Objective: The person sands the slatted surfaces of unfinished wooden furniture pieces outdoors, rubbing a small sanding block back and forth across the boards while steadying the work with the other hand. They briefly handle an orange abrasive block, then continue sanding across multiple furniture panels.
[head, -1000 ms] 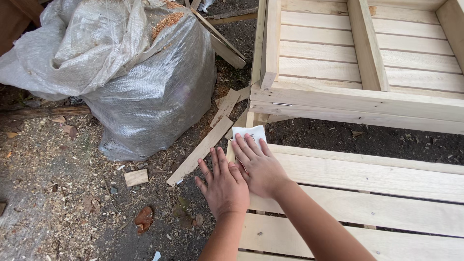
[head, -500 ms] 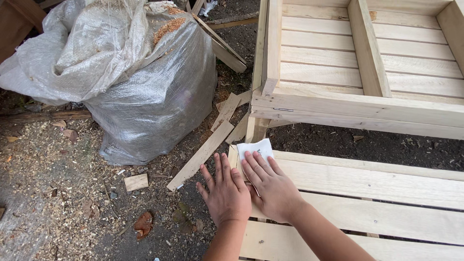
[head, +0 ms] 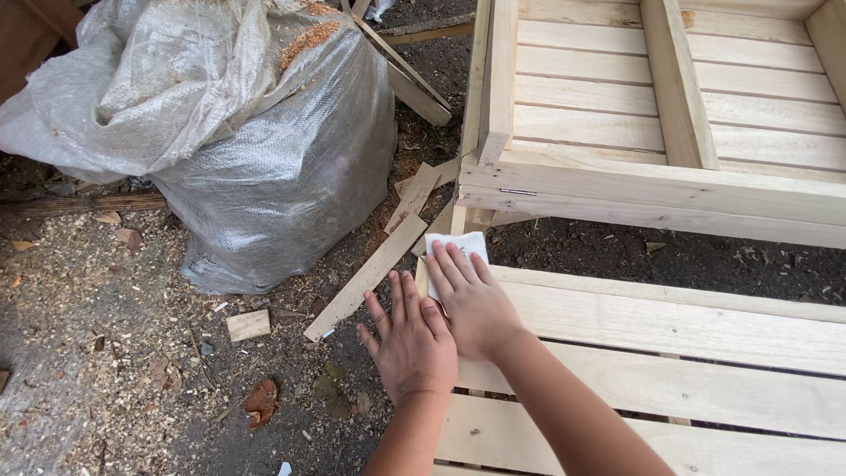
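Right hand (head: 471,304) lay flat and open, fingers spread, pressing a small white sheet, likely sandpaper (head: 458,245), against the near left corner of a pale wooden slatted frame (head: 670,326). Only the sheet's far edge showed beyond the fingertips. Left hand (head: 410,344) rested just beside it, also flat and open, palm down at the frame's left edge, its thumb side touching the right hand. A second slatted wooden frame (head: 661,115) stood farther away, across a strip of dark soil. To the left, on sawdust-strewn ground, sat a large grey woven sack (head: 256,150), with loose wood offcuts (head: 374,273) lying between the sack and the frames.
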`<state>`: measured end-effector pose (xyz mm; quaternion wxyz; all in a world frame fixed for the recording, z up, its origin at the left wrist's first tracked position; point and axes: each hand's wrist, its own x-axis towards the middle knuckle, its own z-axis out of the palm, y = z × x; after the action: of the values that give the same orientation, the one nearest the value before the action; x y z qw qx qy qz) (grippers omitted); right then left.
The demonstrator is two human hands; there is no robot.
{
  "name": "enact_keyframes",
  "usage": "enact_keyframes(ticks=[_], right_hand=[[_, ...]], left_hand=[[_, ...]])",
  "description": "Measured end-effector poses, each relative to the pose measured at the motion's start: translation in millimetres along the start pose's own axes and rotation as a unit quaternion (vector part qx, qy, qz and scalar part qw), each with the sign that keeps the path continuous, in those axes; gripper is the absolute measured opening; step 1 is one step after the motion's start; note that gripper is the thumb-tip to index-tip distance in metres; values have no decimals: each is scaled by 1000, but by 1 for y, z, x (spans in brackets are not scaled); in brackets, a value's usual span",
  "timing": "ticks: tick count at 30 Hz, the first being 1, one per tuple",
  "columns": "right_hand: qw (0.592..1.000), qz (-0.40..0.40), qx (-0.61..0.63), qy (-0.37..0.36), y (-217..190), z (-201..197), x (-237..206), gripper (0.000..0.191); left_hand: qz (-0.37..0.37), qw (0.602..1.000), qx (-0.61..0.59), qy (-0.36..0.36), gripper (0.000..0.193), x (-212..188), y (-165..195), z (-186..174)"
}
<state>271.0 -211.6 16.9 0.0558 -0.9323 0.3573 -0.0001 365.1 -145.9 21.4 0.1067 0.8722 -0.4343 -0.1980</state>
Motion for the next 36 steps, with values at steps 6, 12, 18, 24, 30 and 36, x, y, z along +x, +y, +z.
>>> enact_keyframes(ticks=[6,12,18,24,30,36], right_hand=[[993,108,24,-48,48,14,-29,67],[909,415,-14,-37,208,7,-191,73],[954,293,15,-65,91,18,-66,73],[993,101,55,23,13,29,11,69],[939,339,-5,-58,165,-26,-139,71],[935,351,-6,-43,119,-8,-89,69]], left_hand=[[4,1000,8,-6,64,-3,1,-4],[7,999,39,-15,64,-2,2,-2],[10,1000,23,7,63,-3,1,2],[-5,1000,-4,-8,63,-4,1,-4],[-7,998,43,-34,65,-3,6,-7],[2,999,46,-28,65,-1,6,-1]])
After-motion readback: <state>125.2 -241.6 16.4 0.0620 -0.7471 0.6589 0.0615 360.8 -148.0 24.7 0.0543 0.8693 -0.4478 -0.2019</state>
